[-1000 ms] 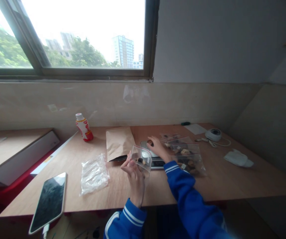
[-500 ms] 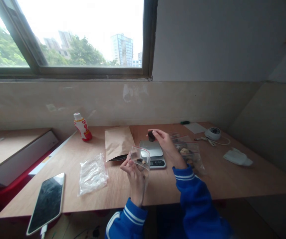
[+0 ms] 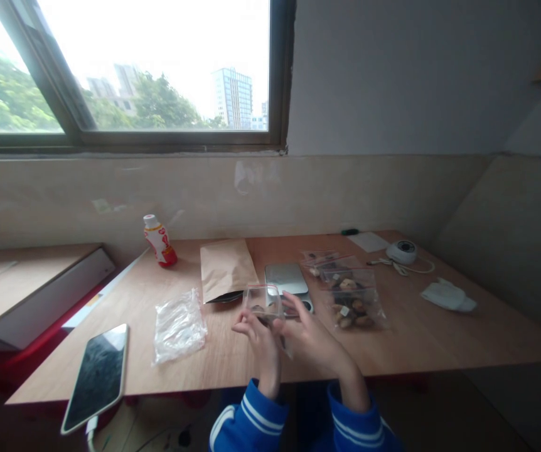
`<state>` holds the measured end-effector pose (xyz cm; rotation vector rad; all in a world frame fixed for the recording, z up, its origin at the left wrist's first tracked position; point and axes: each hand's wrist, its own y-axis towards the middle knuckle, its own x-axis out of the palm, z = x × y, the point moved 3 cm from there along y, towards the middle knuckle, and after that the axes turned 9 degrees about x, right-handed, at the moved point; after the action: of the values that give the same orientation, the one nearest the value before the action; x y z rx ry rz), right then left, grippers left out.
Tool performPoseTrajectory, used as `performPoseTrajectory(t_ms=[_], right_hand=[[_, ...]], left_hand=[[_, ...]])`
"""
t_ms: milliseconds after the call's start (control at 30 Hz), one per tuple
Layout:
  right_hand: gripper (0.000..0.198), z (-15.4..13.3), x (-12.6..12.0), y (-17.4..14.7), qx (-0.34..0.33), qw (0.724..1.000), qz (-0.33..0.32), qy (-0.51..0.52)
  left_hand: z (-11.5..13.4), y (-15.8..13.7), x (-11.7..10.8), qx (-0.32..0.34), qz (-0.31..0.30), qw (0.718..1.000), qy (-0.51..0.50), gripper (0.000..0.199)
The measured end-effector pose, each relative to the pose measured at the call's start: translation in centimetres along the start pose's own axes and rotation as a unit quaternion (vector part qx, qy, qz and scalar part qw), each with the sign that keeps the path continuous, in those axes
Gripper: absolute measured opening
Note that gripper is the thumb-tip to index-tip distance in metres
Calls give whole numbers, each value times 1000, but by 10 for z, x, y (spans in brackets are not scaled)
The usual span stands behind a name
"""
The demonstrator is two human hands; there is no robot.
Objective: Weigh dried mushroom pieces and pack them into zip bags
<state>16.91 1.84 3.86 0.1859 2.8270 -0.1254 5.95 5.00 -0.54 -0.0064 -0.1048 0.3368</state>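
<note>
A small clear zip bag (image 3: pixel 262 294) with a red seal line is held upright over the table's front part. My left hand (image 3: pixel 263 345) is closed around its left side and lower part. My right hand (image 3: pixel 317 342) is at the bag's right side, thumb against the plastic and index finger stretched forward. Dark and tan pebble-like pieces show inside the bag, partly covered by my fingers. Just beyond my hands sits a flat kitchen scale (image 3: pixel 287 277) with a silver plate; my fingers hide part of its front panel.
Filled zip bags (image 3: pixel 358 311) lie right of the scale. A brown paper pouch (image 3: pixel 228 270), a crumpled clear bag (image 3: pixel 180 326), a bottle (image 3: pixel 160 242) and a phone (image 3: pixel 97 376) on a cable are to the left. A white camera (image 3: pixel 401 252) and white cloth-like item (image 3: pixel 448 296) lie right.
My right hand has come down and toward me from above the scale to the zip bag. The dark piece it pinched no longer shows in its fingers. The scale plate is uncovered.
</note>
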Motion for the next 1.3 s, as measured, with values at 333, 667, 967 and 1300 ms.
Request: performPoseTrajectory(t_ms=[333,667,967,1300], right_hand=[[42,-18,-15,-17,-111,987,27,112],[45,-2,-18,-15,-106,983,104,105],[48,0,-19,-20,-60,972,159,165],[30,-4,-27,-19,-85,961,215,153]], left_hand=[[17,8,-18,147,-7,986,-76,43],[48,7,-26,189,-146,970,-47,32],[54,8,-40,167,-139,975,-44,47],[55,6,-32,130,-234,956,-123,32]])
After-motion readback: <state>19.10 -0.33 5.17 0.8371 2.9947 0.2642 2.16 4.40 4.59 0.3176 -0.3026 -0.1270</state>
